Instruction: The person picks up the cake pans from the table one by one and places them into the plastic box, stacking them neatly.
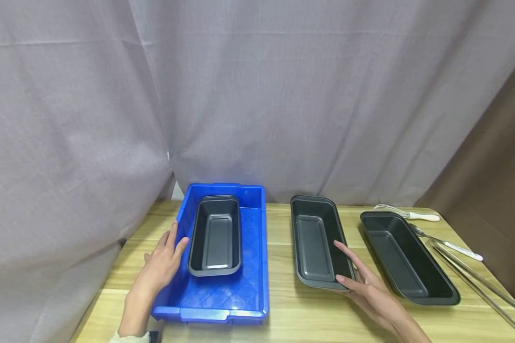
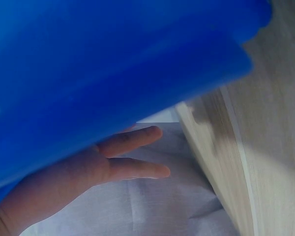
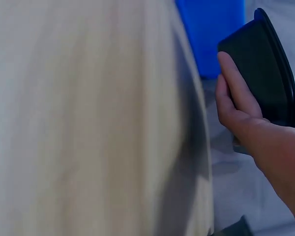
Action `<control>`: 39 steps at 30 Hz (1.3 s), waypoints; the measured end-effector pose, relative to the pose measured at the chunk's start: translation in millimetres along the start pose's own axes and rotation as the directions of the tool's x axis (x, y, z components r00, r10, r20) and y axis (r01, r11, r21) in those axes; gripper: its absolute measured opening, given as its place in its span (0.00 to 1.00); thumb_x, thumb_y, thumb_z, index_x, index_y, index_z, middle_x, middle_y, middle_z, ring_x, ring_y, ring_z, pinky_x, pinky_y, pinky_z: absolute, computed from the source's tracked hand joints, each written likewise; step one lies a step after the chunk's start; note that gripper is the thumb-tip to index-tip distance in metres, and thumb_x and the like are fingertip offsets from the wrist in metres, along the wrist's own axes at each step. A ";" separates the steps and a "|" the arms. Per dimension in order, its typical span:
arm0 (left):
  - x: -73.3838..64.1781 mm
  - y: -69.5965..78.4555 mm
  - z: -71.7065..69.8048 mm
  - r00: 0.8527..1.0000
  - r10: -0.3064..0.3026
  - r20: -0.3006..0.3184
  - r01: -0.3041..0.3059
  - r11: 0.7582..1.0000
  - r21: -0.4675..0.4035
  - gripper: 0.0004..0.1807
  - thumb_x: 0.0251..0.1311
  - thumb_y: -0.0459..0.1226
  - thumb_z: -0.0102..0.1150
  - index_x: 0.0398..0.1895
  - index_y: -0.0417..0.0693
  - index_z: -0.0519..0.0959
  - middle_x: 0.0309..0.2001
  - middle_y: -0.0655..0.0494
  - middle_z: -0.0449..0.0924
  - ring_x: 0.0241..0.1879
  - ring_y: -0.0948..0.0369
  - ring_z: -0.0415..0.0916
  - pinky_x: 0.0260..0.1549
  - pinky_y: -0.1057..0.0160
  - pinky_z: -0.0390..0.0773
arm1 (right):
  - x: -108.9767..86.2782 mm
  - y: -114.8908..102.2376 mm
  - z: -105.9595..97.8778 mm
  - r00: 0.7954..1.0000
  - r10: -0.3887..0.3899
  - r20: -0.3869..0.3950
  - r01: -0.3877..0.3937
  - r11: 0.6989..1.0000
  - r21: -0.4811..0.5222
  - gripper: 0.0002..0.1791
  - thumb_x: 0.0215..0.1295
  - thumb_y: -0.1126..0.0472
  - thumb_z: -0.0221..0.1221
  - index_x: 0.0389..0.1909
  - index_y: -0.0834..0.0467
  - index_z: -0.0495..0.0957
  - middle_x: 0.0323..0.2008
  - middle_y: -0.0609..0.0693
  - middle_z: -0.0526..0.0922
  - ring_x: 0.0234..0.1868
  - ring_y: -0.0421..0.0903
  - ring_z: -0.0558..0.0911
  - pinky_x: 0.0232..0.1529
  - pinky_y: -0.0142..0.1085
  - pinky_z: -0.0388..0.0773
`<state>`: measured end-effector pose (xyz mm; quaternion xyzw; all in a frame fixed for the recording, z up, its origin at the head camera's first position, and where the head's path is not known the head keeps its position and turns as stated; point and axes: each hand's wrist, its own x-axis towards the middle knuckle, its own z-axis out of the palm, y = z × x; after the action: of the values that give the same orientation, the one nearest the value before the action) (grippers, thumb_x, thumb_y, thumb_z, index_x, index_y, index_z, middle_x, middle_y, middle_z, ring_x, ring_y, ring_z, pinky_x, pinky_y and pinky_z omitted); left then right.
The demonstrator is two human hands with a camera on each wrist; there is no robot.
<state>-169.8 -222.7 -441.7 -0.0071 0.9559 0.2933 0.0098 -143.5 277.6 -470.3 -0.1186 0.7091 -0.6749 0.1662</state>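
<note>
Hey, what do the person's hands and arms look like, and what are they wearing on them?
The left hand is ungloved; below its wrist shows a pale, cream-coloured sleeve cuff, with a small dark piece beside it, too cropped to identify. The right hand is ungloved too, with no sleeve in view.

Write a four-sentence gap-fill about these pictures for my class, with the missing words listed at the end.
1. The left pan sits inside a bin coloured ____.
2. With the right hand on the middle pan and the left hand by the bin, the number of pans being held is ____.
3. In the head view, the pans number ____ in all.
4. The handle of the whisk is ____ in colour.

Missing words: blue; one; three; white.
</note>
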 end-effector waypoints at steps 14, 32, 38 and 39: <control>-1.5 0.9 -0.5 1.000 -0.011 0.012 0.011 1.000 0.013 0.42 0.90 0.56 0.30 0.90 0.38 0.39 0.82 0.19 0.50 0.78 0.21 0.57 0.68 0.09 0.46 | 18.2 -54.0 47.6 0.989 -0.075 0.130 0.054 0.986 0.158 0.50 0.82 0.70 0.55 0.92 0.42 0.39 0.84 0.48 0.05 0.86 0.63 0.20 0.77 0.76 0.59; -7.7 4.7 -1.5 0.999 -0.042 -0.014 0.043 0.992 0.122 0.45 0.87 0.61 0.35 0.92 0.46 0.39 0.88 0.33 0.16 0.84 0.25 0.17 0.66 0.15 0.11 | 53.9 -82.3 115.8 0.989 -0.011 0.147 -0.034 0.952 0.305 0.56 0.77 0.73 0.58 0.92 0.41 0.35 0.89 0.65 0.31 0.80 0.67 0.70 0.79 0.64 0.67; -7.8 5.5 -1.3 0.999 -0.020 -0.030 0.023 0.992 0.121 0.44 0.87 0.60 0.36 0.91 0.45 0.40 0.88 0.34 0.17 0.84 0.25 0.17 0.66 0.15 0.12 | 71.1 -84.9 134.6 0.977 -0.026 0.214 -0.052 0.935 0.352 0.57 0.78 0.75 0.56 0.92 0.42 0.31 0.83 0.76 0.55 0.69 0.72 0.82 0.80 0.66 0.63; -7.7 5.5 -1.1 0.999 -0.019 -0.028 0.022 0.993 0.120 0.44 0.87 0.60 0.35 0.91 0.45 0.40 0.88 0.33 0.17 0.84 0.25 0.17 0.66 0.14 0.12 | 73.9 -85.1 137.3 0.975 -0.022 0.222 -0.058 0.935 0.351 0.57 0.78 0.75 0.55 0.92 0.42 0.30 0.82 0.76 0.57 0.68 0.74 0.82 0.81 0.66 0.61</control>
<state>-162.2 -218.7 -437.5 -0.0200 0.9718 0.2349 0.0006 -161.7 117.4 -395.8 -0.1549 0.5535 -0.7727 0.2694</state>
